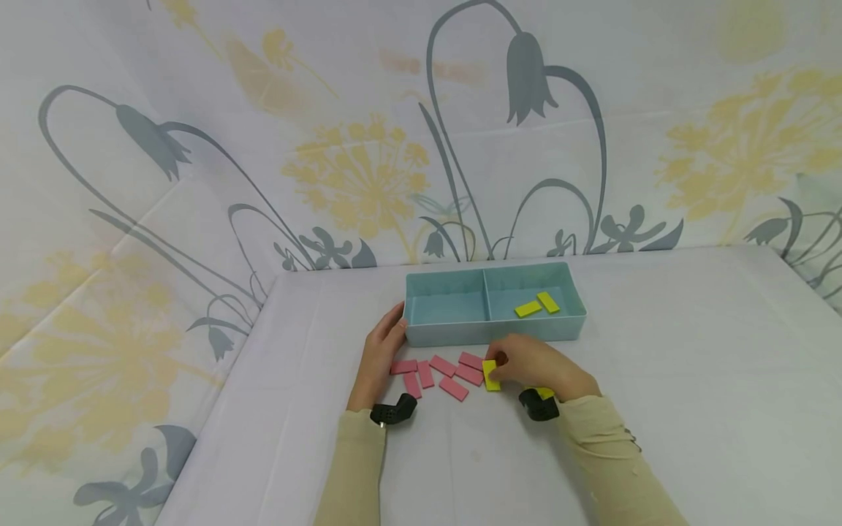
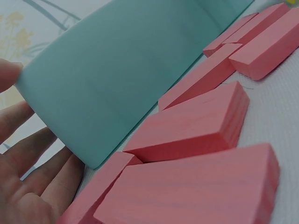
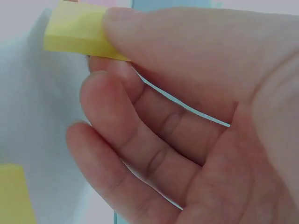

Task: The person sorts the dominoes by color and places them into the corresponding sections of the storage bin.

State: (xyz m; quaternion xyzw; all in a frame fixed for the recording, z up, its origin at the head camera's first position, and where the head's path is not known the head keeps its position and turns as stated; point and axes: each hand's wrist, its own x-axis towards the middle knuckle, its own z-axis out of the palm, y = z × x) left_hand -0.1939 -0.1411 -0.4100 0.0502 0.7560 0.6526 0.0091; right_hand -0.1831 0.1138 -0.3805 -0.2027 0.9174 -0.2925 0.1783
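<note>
My right hand [image 1: 536,363] pinches a yellow block [image 3: 74,28] between thumb and forefinger, the other fingers loosely bent below. In the head view this block is just in front of the pale blue two-compartment box [image 1: 493,333], at the right end of a group of pink blocks [image 1: 454,389]. My left hand [image 1: 378,358] is at the box's left end, its fairly straight fingers [image 2: 28,144] along the side wall and the thumb at the front corner of the rim. Two yellow blocks [image 1: 528,309] lie in the right compartment; the left one holds nothing.
Another yellow block [image 1: 544,392] lies on the white cloth, partly hidden by the right wrist and its black camera [image 1: 539,405]. The left wrist's camera [image 1: 395,410] is near the pink blocks. Behind the box rises a flower-patterned cloth [image 1: 368,175].
</note>
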